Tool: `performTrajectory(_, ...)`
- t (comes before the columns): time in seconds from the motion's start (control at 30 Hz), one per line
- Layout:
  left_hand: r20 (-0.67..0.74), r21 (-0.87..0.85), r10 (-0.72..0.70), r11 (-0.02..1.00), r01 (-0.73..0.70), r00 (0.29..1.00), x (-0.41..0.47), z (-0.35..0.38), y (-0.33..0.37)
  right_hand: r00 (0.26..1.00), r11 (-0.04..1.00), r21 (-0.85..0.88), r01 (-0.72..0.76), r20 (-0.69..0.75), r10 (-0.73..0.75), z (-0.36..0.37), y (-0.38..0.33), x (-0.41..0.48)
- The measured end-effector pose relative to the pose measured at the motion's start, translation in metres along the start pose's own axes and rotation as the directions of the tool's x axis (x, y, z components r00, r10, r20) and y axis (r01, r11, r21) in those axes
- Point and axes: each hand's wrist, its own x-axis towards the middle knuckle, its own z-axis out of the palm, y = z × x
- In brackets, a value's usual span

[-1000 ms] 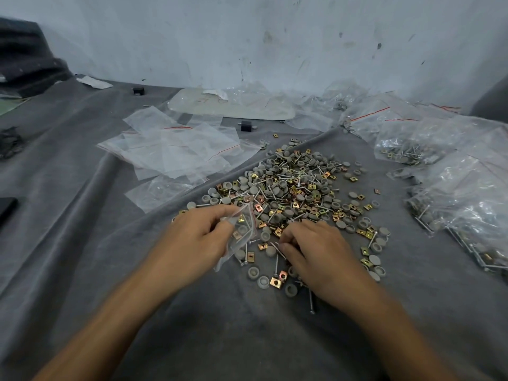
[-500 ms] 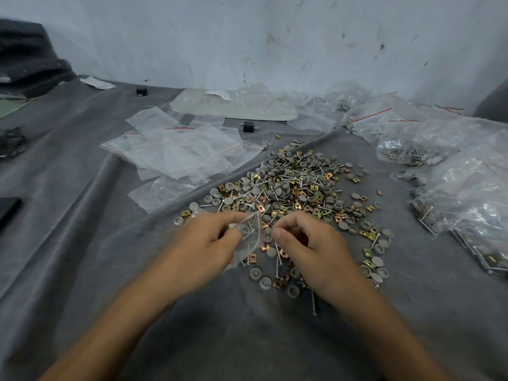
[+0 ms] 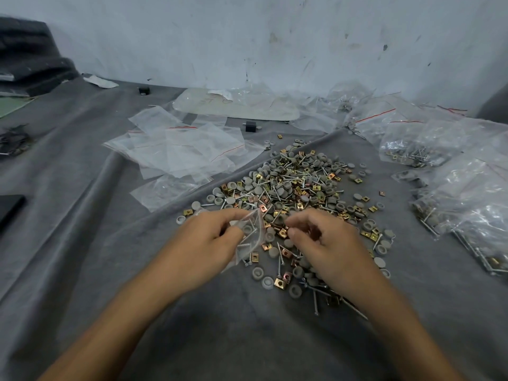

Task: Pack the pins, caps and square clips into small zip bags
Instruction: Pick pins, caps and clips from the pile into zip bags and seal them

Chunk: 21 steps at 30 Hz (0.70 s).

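Above the pile [image 3: 297, 185], left fingers [image 3: 231, 215] tight around a zip bag [image 3: 251, 235], right fingers [image 3: 302, 217] curled, hold unclear.

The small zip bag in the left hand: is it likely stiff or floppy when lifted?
Probably floppy: the small zip bag is thin film, creased in the left hand. Likely to sag, since pins lie inside it.

- No text, label, brand or number can be read.
- The large clear bag [image 3: 236, 105], well beyond the grip of the left hand [image 3: 203, 243] on the small zip bag [image 3: 250, 234], carries faint marks, too blurred to read.
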Motion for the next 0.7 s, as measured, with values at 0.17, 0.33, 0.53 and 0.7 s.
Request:
performTrajectory(0.17,-0.015,-0.001,0.005,1.000,-0.005,1.000,0.002,0.001,0.000,0.992,0.929,-0.366,0.044,0.128,0.003,0.006,0.001,-0.002)
performTrajectory(0.33,-0.011,-0.006,-0.021,1.000,0.021,1.000,0.001,0.001,-0.002,0.964,0.897,-0.432,0.095,0.264,0.025,0.007,-0.003,-0.004)
performTrajectory(0.53,-0.014,-0.010,-0.020,1.000,0.020,1.000,0.000,0.000,-0.004,0.967,0.881,-0.461,0.106,0.253,0.016,0.003,-0.008,-0.005)
performTrajectory(0.7,-0.014,-0.006,-0.003,1.000,0.003,1.000,0.001,0.000,-0.002,0.982,0.852,-0.519,0.067,0.186,0.036,0.004,-0.008,-0.005)
